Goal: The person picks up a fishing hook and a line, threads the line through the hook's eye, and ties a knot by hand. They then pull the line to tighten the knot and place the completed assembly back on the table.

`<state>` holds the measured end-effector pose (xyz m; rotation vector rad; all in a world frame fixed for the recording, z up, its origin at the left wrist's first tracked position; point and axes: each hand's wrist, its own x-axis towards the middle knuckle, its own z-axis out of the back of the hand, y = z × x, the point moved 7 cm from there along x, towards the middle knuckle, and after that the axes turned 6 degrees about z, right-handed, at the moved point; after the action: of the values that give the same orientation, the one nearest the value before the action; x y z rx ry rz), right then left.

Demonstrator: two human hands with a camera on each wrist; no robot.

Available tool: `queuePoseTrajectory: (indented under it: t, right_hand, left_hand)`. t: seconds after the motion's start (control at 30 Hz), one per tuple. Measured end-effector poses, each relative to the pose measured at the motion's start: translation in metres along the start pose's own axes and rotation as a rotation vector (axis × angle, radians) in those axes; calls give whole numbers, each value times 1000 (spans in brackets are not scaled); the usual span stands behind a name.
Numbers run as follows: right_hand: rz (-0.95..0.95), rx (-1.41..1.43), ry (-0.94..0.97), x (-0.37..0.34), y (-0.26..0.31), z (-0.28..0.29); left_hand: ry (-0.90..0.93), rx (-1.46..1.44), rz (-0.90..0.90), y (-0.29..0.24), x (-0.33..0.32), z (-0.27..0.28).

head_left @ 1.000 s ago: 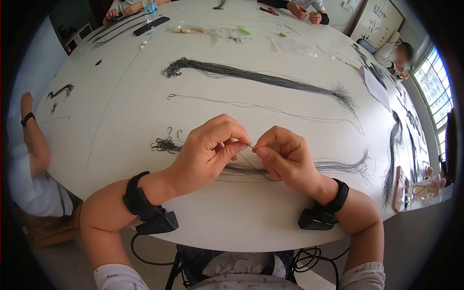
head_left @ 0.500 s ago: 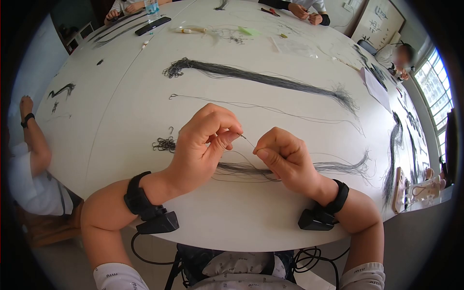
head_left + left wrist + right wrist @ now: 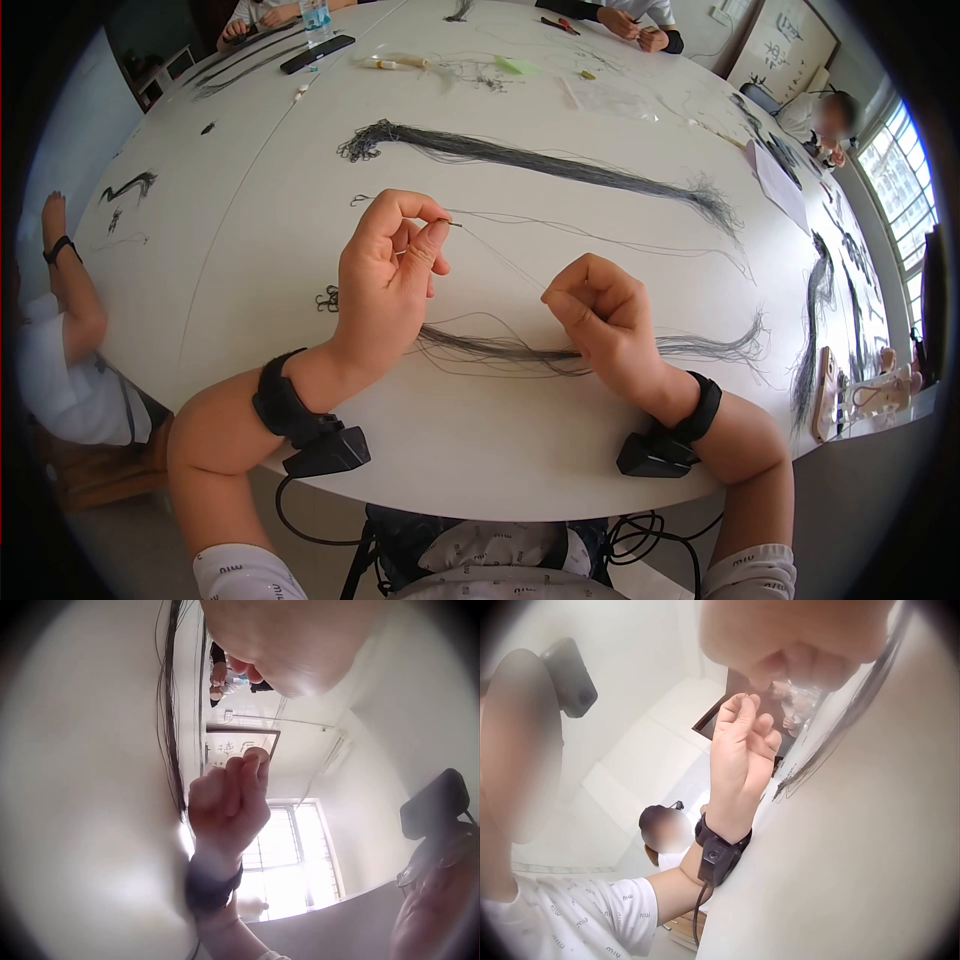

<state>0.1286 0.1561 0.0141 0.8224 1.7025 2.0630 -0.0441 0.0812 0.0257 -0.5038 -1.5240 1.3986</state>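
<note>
Head view: Above a broad white table (image 3: 450,440), a person's left hand (image 3: 388,255) pinches a short, thin, dark piece (image 3: 455,224) between thumb and forefinger. A fine, pale thread (image 3: 503,258) slants from it down to the right hand (image 3: 605,312), whose thumb and curled forefinger grip the thread's other visible end. Below the hands lies a loose bundle of dark grey strands (image 3: 500,347), with a cluster of dark metal hooks (image 3: 328,298) at its left, partly hidden by the left hand. Farther back, a single hooked strand (image 3: 600,234) lies before a thicker dark grey bundle (image 3: 540,160). Two containers appear at the far side: a clear plastic bottle (image 3: 316,22), upright near a black phone (image 3: 318,54), and a thin clear plastic bag (image 3: 620,98) lying flat. The contents of both are too small to tell.

Left wrist view: The right hand's folded fingers show side-on before a bright barred window (image 3: 289,859). A black head-worn camera (image 3: 435,804), unseen from the head, appears at right; the thread cannot be made out.

Right wrist view: The left hand's thumb meets its forefinger, its other fingers loosely bent, above a black wrist camera (image 3: 718,859). The sleeve (image 3: 592,911) is white, printed with small lettering.
</note>
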Motion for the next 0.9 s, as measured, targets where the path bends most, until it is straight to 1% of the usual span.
queuePoseTrajectory:
  t: [0.07,0.1,0.23,0.3,0.37,0.43,0.5,0.53,0.6,0.63,0.67,0.73,0.77,0.83,0.87,0.9]
  right_hand:
    - [-1,-32,-176,0,-2,12]
    - [1,-41,-197,0,-1,14]
    - [42,-138,-136,0,5,16]
    - [218,-228,-204,1,16,18]
    - [238,-194,-219,2,15,19]
    - [257,-160,-234,3,13,19]
    - [331,-103,-197,3,15,14]
    - [330,-103,-198,3,15,15]
    - [264,-239,-5,6,12,2]
    - [258,-178,-15,5,11,-1]
    - [257,-178,-15,5,9,-2]
    - [244,-208,66,5,4,-7]
    - [244,-208,66,4,5,-8]
    - [96,-35,55,2,0,-10]
    - [96,-36,56,1,1,-10]
    - [79,-44,64,1,1,-11]
  left_hand:
    - [-12,-11,-16,-1,0,0]
    - [1,-9,-17,-2,-1,-1]
    - [35,-21,-27,-4,-2,-4]
    - [60,-15,-46,-6,-3,-7]
    - [86,-9,-64,-6,-4,-10]
    - [222,-33,-119,-9,-7,-20]
    - [243,-43,-83,-12,-10,-23]
    - [262,-52,-48,-13,-11,-25]
    - [286,-43,-52,-15,-11,-27]
    - [309,-34,-57,-15,-12,-28]
    - [309,-34,-56,-15,-12,-28]
    - [360,-10,-88,-16,-14,-31]
    - [360,-10,-88,-16,-14,-31]
    - [392,19,-152,-21,-16,-34]
    - [392,19,-151,-20,-15,-34]
    - [414,37,-223,-21,-16,-36]
